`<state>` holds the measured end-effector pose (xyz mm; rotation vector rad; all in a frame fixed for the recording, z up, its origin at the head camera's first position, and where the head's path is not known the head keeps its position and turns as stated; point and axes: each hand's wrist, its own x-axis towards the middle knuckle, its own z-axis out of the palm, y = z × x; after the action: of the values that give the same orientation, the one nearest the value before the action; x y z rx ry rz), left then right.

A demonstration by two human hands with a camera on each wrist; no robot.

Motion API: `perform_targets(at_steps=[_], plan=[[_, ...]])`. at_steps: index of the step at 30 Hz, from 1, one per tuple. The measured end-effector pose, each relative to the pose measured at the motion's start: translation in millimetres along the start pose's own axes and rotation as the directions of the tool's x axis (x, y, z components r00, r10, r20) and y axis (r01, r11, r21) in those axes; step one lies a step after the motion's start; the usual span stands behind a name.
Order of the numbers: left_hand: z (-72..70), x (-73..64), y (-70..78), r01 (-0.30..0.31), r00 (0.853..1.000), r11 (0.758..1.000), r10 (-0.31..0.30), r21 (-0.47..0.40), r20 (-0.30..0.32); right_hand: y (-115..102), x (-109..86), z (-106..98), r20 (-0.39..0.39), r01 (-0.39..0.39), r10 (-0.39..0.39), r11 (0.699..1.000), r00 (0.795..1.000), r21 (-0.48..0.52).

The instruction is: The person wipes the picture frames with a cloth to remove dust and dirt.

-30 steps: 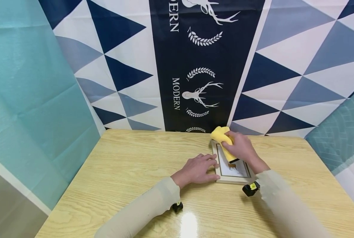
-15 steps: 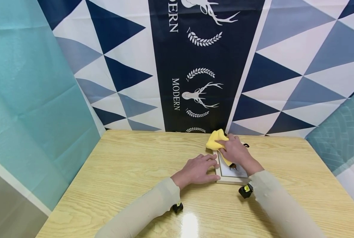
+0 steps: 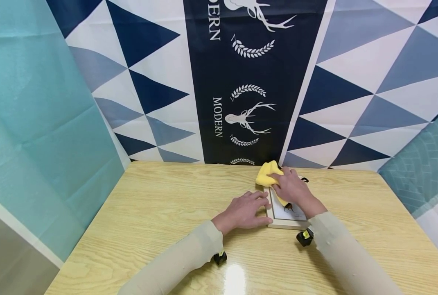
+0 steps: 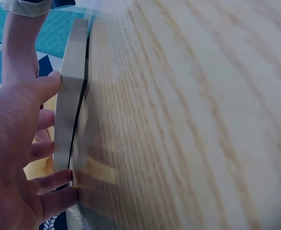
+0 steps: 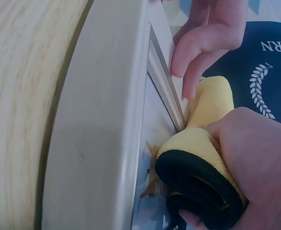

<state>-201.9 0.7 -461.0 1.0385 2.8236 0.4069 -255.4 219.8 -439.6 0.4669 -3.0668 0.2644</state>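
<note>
A picture frame (image 3: pixel 285 223) with a pale border lies flat on the wooden table, a small drawing showing behind its glazing. My right hand (image 3: pixel 292 186) grips a yellow cloth (image 3: pixel 267 175) against the frame's far left part. In the right wrist view the bunched cloth (image 5: pixel 212 103) shows a dark edge band, and the fingers curl round it. Along the frame's left side, my left hand (image 3: pixel 246 209) rests with fingers spread, tips on the border. The left wrist view has the thumb and fingertips of this hand (image 4: pixel 16 143) at the frame's side (image 4: pixel 69 115).
The wooden table (image 3: pixel 160 213) reaches back to a patterned wall covering (image 3: pixel 241 82). A teal covering (image 3: pixel 49 102) hangs on the left. Wrist cameras, black with yellow, sit under the left cuff (image 3: pixel 220 257) and the right cuff (image 3: pixel 305 237).
Over the first half second my right hand and the cloth slid left and slightly nearer across the frame; since then they have hardly moved. The left hand stays in place.
</note>
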Motion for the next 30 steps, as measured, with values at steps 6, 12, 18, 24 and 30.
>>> perform_targets(at_steps=[6, 12, 18, 24, 30], plan=[[-0.6, 0.2, 1.6, 0.004, 1.0, 1.0, -0.004, 0.002, -0.004, 11, -5.8, -5, 0.016, -0.012, 0.012, 1.0, 1.0, -0.003], [-0.7, -0.4, 2.5, 0.01, 1.0, 1.0, -0.01, -0.003, 0.001, 28, -13.2, -10, 0.026, -0.048, 0.048, 0.999, 0.999, 0.014], [-0.5, -1.3, 3.1, 0.013, 1.0, 1.0, -0.013, -0.01, -0.002, 49, -20.4, -13, 0.038, -0.101, 0.1, 0.995, 0.994, 0.021], [-0.7, -1.9, 2.9, 0.013, 1.0, 1.0, -0.013, -0.008, -0.002, 70, -28.5, -15, 0.038, -0.111, 0.11, 0.993, 0.993, 0.048], [-0.2, -1.5, 2.4, 0.001, 1.0, 1.0, -0.001, 0.004, -0.006, 75, -30.0, -14, 0.03, -0.101, 0.099, 0.992, 0.995, 0.072]])
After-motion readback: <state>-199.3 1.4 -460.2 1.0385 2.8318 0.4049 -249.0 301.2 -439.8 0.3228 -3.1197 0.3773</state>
